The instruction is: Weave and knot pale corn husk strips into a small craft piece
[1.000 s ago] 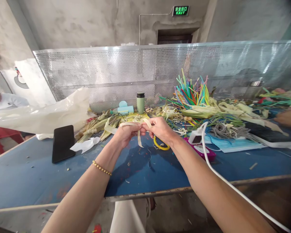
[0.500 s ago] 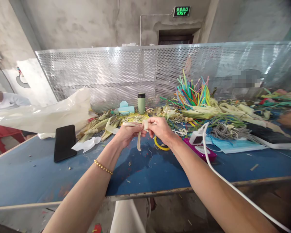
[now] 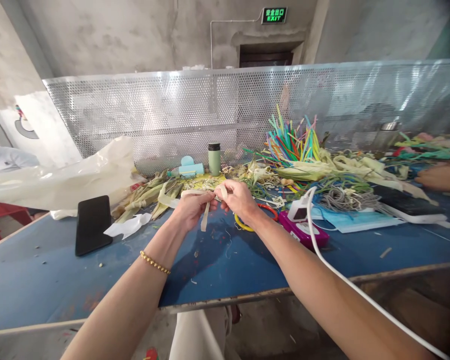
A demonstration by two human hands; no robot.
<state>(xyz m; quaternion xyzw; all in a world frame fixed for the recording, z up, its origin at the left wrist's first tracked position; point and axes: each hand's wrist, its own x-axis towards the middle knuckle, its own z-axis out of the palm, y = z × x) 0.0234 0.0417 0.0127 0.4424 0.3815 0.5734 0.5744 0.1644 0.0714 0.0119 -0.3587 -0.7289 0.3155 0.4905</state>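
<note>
Over the blue table (image 3: 210,270) my two hands meet, fingertips almost touching. My left hand (image 3: 189,209) pinches a pale husk strip (image 3: 205,221), one end of which hangs below the fingers. Another stretch of pale husk runs along the top of that hand and out to its left. My right hand (image 3: 239,198) is closed on the same pale material, a short bit of it showing at the thumb. How the strips join between the fingers is hidden. Under my right wrist lie a yellow ring (image 3: 243,223) and a red ring (image 3: 269,209).
Dried husks (image 3: 150,197) and a white scrap (image 3: 127,226) lie beside a black phone (image 3: 93,225). Behind stand a green flask (image 3: 214,159) and bright coloured stems (image 3: 294,137). A white cable (image 3: 322,252) crosses by a purple box (image 3: 303,230). Another person's hand (image 3: 440,176) is at far right.
The view has shifted slightly, so most things sit further left. The rounded pale piece between my fingertips now shows as a narrower strip by my right thumb. Both hands keep their grip.
</note>
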